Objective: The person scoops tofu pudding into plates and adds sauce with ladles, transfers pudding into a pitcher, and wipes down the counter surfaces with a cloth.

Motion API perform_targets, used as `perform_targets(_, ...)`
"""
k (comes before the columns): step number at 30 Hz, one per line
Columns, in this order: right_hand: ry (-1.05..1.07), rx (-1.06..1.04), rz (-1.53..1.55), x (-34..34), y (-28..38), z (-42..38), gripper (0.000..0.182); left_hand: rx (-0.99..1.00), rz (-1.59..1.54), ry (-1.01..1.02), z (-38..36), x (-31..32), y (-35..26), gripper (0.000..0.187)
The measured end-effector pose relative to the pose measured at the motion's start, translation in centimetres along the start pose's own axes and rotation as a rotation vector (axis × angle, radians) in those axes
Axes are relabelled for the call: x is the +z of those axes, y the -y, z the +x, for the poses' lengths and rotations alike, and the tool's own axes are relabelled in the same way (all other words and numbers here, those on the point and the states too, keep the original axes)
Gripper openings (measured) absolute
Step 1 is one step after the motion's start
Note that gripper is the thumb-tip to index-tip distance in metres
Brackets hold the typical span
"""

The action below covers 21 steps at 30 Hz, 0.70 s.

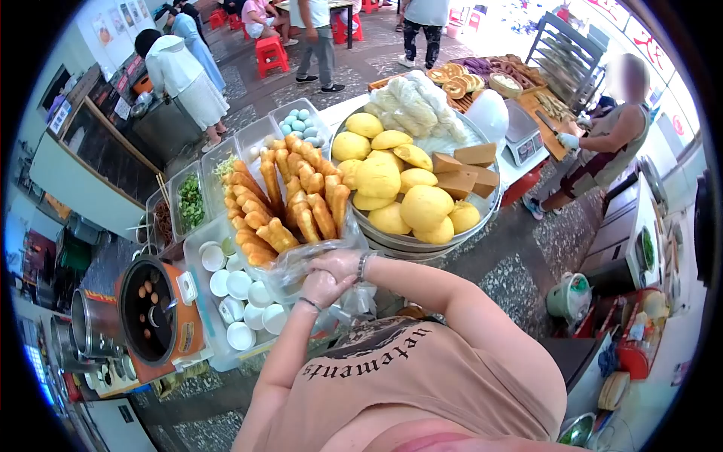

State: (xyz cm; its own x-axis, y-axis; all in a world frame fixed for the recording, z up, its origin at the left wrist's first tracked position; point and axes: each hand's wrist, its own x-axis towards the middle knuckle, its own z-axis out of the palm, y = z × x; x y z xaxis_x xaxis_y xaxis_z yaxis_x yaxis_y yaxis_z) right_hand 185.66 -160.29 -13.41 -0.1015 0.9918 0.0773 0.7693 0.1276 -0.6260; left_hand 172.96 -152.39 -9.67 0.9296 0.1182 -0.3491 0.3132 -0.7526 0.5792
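My left hand (325, 288) and my right hand (337, 263), both in thin clear plastic gloves, meet in front of my body. They overlap with fingers closed together; what they hold, if anything, is hidden. Crumpled clear plastic (290, 265) lies right by them, at the near edge of a heap of golden fried dough sticks (290, 192). To the left, a clear plastic bin (207, 301) holds several small white cups (239, 285). Beyond my right hand stands a round metal steamer (414, 245) with yellow buns (379, 178) and brown cake blocks (459, 183).
A pot of dark liquid with eggs (162, 331) stands at left. Tubs of chopped greens (190, 200) and pale blue eggs (299, 122) line the far side. A scale (521, 132) sits at right, near a person holding a knife (547, 123). Customers (312, 38) stand beyond.
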Motion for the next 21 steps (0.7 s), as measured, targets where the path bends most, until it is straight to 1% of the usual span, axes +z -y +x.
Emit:
perform_targets(1, 0.013, 0.041, 0.008, 0.0, 0.2, 0.1, 0.047, -0.009, -0.004, -0.01, 0.0, 0.3, 0.5, 0.061)
perform_targets(2, 0.02, 0.089, 0.014, -0.2, 0.4, 0.0, 0.053, 0.064, 0.012, -0.073, 0.1, 0.9, 1.1, 0.06)
perform_targets(3, 0.02, 0.093, 0.009, -0.3, 0.5, -0.2, 0.053, 0.145, 0.028, -0.132, 0.3, 1.5, 1.4, 0.059)
perform_targets(5, -0.097, -0.064, -0.108, -0.7, 1.3, -0.9, 0.042, 0.175, 0.045, -0.152, 0.3, 1.8, 1.4, 0.058)
perform_targets(7, -0.062, -0.014, -0.132, -0.7, 1.4, -0.9, 0.044, 0.207, 0.063, -0.167, 0.3, 2.0, 1.4, 0.058)
perform_targets(9, -0.107, -0.013, -0.141, 0.1, 0.8, -0.9, 0.044, 0.255, 0.026, -0.256, 0.2, 2.0, 1.3, 0.057)
perform_targets(12, -0.144, -0.055, -0.147, -0.3, 1.2, -1.0, 0.041, 0.219, -0.017, -0.212, -0.1, 1.5, 0.9, 0.058)
perform_targets(13, -0.134, -0.082, -0.138, 0.0, 1.1, -0.8, 0.041, 0.193, -0.015, -0.227, -0.2, 1.6, 1.2, 0.058)
perform_targets(15, -0.197, -0.102, -0.13, 0.6, 0.2, -0.7, 0.042, 0.269, 0.01, -0.276, 0.4, 2.3, 1.8, 0.058)
perform_targets(16, -0.185, -0.085, -0.125, 1.0, -0.2, -0.7, 0.047, 0.26, 0.012, -0.248, 0.5, 2.5, 2.1, 0.059)
perform_targets(17, -0.165, -0.119, -0.114, 0.9, -0.1, -0.6, 0.047, 0.226, 0.008, -0.27, 0.3, 2.3, 2.0, 0.059)
perform_targets(19, -0.139, -0.044, -0.122, 0.5, 0.3, -0.8, 0.051, 0.252, 0.041, -0.24, 0.2, 2.1, 1.7, 0.061)
perform_targets(20, -0.157, -0.043, -0.116, 0.3, 0.6, -0.8, 0.053, 0.278, 0.011, -0.266, 0.2, 2.1, 1.8, 0.062)
perform_targets(21, -0.142, -0.067, -0.108, 0.1, 0.9, -0.7, 0.053, 0.253, 0.008, -0.281, 0.3, 2.1, 1.9, 0.062)
